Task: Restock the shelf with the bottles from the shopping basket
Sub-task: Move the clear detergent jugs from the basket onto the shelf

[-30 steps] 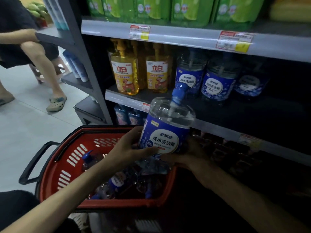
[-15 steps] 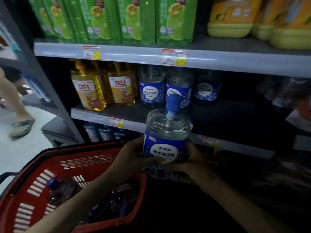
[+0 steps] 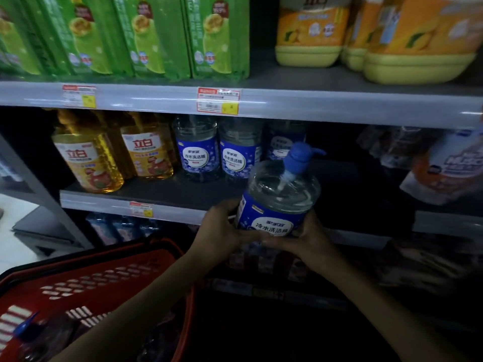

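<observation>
Clear glossy plastic bottle (image 3: 279,194), red slotted plastic basket (image 3: 109,267), matt grey shelf (image 3: 167,190)

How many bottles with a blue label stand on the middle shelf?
3: the left bottle, the middle bottle, the right bottle behind the held bottle. More may hide behind.

Bottle (image 3: 278,205): before shelf (image 3: 170,190), right of stocked row (image 3: 217,155). Basket (image 3: 109,259): lower left, below shelf, another bottle (image 3: 44,338) inside.
</observation>
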The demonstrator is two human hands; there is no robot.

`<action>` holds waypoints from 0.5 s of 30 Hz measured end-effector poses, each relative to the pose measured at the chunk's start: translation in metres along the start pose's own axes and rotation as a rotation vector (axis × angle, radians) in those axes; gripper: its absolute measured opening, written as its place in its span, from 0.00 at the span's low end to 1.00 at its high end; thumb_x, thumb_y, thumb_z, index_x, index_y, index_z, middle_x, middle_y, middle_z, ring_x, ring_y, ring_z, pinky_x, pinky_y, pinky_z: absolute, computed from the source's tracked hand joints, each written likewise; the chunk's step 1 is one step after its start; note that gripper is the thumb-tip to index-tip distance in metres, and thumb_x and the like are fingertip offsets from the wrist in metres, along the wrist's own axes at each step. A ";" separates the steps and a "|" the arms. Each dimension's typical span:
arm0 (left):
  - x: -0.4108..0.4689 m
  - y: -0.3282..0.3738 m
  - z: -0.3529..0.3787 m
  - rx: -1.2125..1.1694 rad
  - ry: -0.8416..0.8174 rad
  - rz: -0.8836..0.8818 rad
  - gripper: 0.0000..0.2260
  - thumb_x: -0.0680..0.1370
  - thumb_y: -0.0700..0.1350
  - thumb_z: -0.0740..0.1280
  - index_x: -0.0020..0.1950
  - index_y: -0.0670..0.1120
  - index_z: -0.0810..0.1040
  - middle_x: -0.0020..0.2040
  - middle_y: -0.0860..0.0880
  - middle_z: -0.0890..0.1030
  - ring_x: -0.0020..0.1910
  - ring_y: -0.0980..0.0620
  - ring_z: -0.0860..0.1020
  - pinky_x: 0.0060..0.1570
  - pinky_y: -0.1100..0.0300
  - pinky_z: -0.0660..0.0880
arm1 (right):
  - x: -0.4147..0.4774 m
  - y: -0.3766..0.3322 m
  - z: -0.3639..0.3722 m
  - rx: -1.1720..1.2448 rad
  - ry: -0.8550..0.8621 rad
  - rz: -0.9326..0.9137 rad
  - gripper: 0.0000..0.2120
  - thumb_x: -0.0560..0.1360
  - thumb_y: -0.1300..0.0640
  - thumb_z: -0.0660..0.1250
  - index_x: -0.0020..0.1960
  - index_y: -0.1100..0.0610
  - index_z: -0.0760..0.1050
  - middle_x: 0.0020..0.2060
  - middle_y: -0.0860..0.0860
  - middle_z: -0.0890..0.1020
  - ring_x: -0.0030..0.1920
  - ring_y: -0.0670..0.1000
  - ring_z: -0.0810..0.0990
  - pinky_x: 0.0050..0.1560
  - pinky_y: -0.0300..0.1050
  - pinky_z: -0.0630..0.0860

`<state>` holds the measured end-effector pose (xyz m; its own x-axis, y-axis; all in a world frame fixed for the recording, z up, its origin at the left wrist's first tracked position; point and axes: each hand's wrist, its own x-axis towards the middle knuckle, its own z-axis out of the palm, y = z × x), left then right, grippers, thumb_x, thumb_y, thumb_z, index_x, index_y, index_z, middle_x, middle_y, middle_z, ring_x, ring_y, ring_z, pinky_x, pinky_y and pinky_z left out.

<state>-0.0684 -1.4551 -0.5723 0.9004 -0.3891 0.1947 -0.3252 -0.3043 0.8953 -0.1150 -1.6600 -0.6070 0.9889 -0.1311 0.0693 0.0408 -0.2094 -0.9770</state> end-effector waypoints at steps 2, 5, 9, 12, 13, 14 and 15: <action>0.010 0.005 0.003 0.033 0.008 0.054 0.30 0.63 0.48 0.85 0.62 0.48 0.81 0.56 0.56 0.86 0.55 0.62 0.83 0.51 0.68 0.79 | 0.003 0.005 -0.005 0.010 0.056 -0.007 0.53 0.55 0.47 0.88 0.74 0.43 0.63 0.65 0.43 0.80 0.63 0.46 0.80 0.61 0.54 0.81; 0.024 0.014 0.008 0.072 0.006 0.144 0.31 0.64 0.47 0.84 0.64 0.56 0.77 0.56 0.62 0.83 0.56 0.66 0.81 0.52 0.69 0.79 | 0.008 0.006 -0.009 0.033 0.134 -0.057 0.44 0.60 0.60 0.86 0.71 0.52 0.69 0.61 0.47 0.83 0.60 0.47 0.82 0.56 0.45 0.82; 0.047 0.012 0.020 0.097 0.039 0.243 0.35 0.66 0.48 0.84 0.71 0.51 0.75 0.64 0.56 0.81 0.62 0.63 0.79 0.57 0.66 0.78 | 0.025 0.005 -0.017 0.038 0.227 -0.115 0.32 0.62 0.64 0.84 0.64 0.57 0.77 0.55 0.45 0.84 0.55 0.40 0.83 0.50 0.31 0.78; 0.066 0.002 0.037 0.063 0.083 0.238 0.35 0.66 0.47 0.84 0.71 0.49 0.76 0.65 0.53 0.81 0.63 0.60 0.79 0.60 0.63 0.79 | 0.040 0.005 -0.026 0.006 0.233 -0.149 0.36 0.62 0.57 0.84 0.67 0.59 0.76 0.59 0.49 0.84 0.59 0.43 0.82 0.54 0.31 0.77; 0.073 -0.003 0.043 0.061 0.106 0.234 0.35 0.66 0.47 0.84 0.71 0.49 0.77 0.65 0.52 0.81 0.63 0.58 0.79 0.61 0.59 0.80 | 0.046 0.006 -0.030 -0.005 0.230 -0.155 0.38 0.61 0.57 0.84 0.68 0.59 0.75 0.60 0.49 0.83 0.60 0.43 0.81 0.55 0.32 0.77; 0.080 -0.009 0.048 0.076 0.134 0.233 0.35 0.65 0.48 0.84 0.70 0.49 0.77 0.64 0.51 0.81 0.63 0.55 0.79 0.61 0.55 0.80 | 0.052 0.007 -0.034 -0.016 0.229 -0.152 0.39 0.61 0.57 0.85 0.69 0.59 0.74 0.61 0.49 0.83 0.60 0.43 0.81 0.55 0.32 0.77; 0.087 -0.014 0.052 0.092 0.159 0.229 0.35 0.64 0.49 0.84 0.69 0.49 0.78 0.64 0.49 0.80 0.63 0.53 0.79 0.61 0.53 0.80 | 0.059 0.007 -0.038 -0.030 0.229 -0.147 0.40 0.60 0.57 0.85 0.69 0.58 0.73 0.61 0.49 0.83 0.60 0.43 0.81 0.56 0.34 0.78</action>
<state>-0.0006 -1.5303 -0.5889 0.8324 -0.3174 0.4543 -0.5432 -0.3046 0.7824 -0.0618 -1.7060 -0.6020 0.9145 -0.3124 0.2572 0.1739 -0.2707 -0.9468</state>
